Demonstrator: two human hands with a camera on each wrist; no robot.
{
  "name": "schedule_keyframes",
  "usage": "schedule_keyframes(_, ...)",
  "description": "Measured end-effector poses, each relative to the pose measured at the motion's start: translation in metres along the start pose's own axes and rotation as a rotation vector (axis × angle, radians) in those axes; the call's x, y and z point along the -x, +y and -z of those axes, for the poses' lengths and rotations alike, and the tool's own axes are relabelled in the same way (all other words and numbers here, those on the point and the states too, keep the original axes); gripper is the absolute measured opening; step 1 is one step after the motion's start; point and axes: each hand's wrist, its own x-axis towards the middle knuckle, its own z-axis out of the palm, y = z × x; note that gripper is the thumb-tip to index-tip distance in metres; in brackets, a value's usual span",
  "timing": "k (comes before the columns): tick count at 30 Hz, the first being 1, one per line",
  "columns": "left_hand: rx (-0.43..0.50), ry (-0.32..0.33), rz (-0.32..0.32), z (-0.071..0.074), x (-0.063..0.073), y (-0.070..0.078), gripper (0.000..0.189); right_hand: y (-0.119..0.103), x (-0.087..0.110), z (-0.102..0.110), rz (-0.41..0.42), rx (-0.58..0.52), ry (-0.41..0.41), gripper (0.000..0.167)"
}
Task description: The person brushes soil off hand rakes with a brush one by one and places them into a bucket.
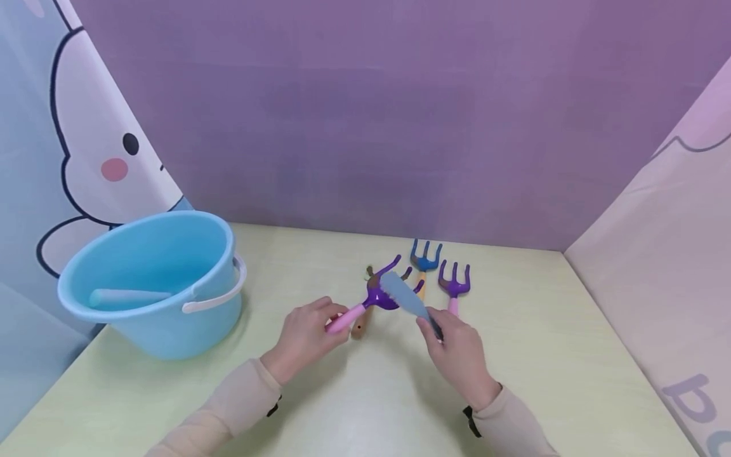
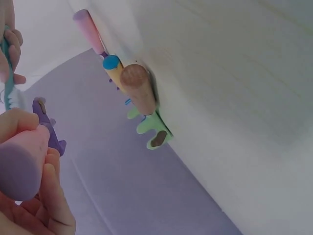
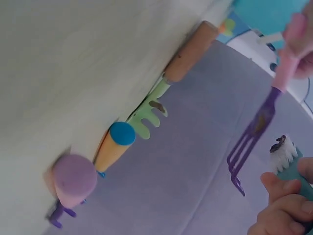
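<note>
My left hand (image 1: 308, 331) grips the pink handle of a small toy hand rake (image 1: 377, 294) with purple tines, raised above the table. A brown smear marks the rake's head. In my right hand (image 1: 459, 353) is a blue-grey brush (image 1: 407, 296), slanting toward the rake's tines. The right wrist view shows white bristles (image 3: 282, 152) with a dark bit at their tip. Whether they touch the rake I cannot tell. Beneath lies a green rake (image 2: 157, 133) with a brown handle, largely hidden in the head view. Brown smears show on it too.
A blue rake (image 1: 424, 262) with a yellow handle and another purple rake (image 1: 455, 285) with a pink handle lie behind the right hand. At left stands a light blue bucket (image 1: 171, 330) with a white handle; a pale blue rod-like thing (image 1: 128, 296) lies inside. Fabric walls surround the table.
</note>
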Motion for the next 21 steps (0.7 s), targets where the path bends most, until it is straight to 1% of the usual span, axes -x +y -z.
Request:
schedule_keyframes(3,-0.024,0.007,-0.024,0.0,0.001,0.002,0.021,-0.001,0.0,-0.004,0.085,0.114,0.037,0.022)
schedule_keyframes(5,-0.037,0.006,-0.03,0.0,0.001,0.003,0.021,-0.001,0.001,-0.005,0.116,0.16,0.057,0.024)
schedule_keyframes(8,-0.038,0.005,-0.037,0.0,0.002,0.006,0.023,-0.001,0.002,-0.006,0.13,0.192,0.064,0.025)
schedule_keyframes(13,-0.05,0.029,-0.07,0.001,0.004,0.009,0.025,-0.001,0.002,-0.007,0.145,0.238,0.061,0.027)
schedule_keyframes(17,-0.071,0.062,-0.111,0.001,0.004,0.011,0.024,-0.001,0.001,-0.006,0.173,0.28,0.081,0.028)
schedule_keyframes(21,-0.105,0.105,-0.168,0.0,0.005,0.011,0.022,-0.002,0.001,-0.003,0.211,0.324,0.107,0.027)
